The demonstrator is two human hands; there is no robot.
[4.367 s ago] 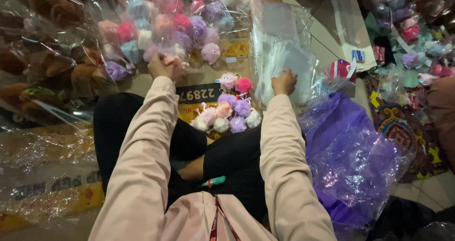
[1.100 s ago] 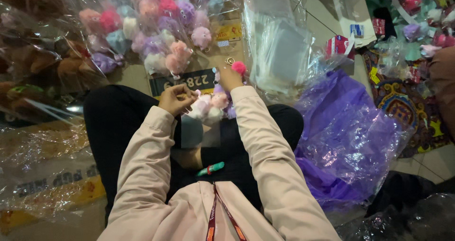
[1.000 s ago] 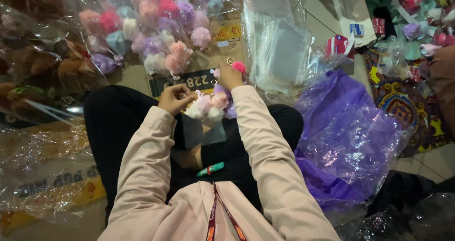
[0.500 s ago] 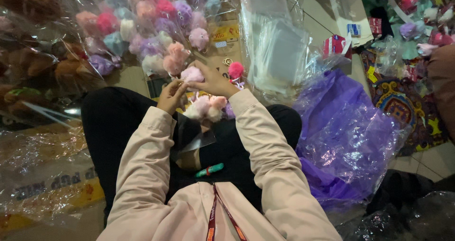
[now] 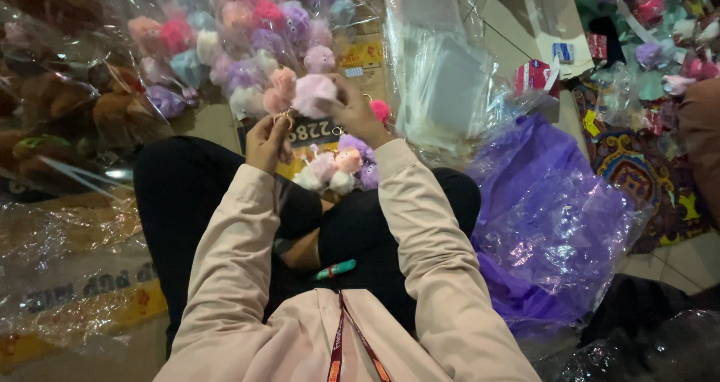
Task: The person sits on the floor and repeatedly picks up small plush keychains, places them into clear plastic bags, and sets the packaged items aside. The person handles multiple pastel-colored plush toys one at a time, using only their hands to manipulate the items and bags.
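Right hand (image 5: 356,112) grips a fluffy lilac pompom toy (image 5: 313,93), held up just above the lap. Left hand (image 5: 268,138) is pinched narrow around the toy's gold key ring (image 5: 285,117); it may also hold a clear sleeve, too blurred to tell. A small pile of loose pompoms (image 5: 341,168) sits on the lap just below, bagged pompoms (image 5: 225,44) lie beyond, and a stack of clear bags (image 5: 442,82) is to the right. To do it well: keep the ring pinched firm, hold the fluff steady with the right, and work clear of the loose pile so nothing snags.
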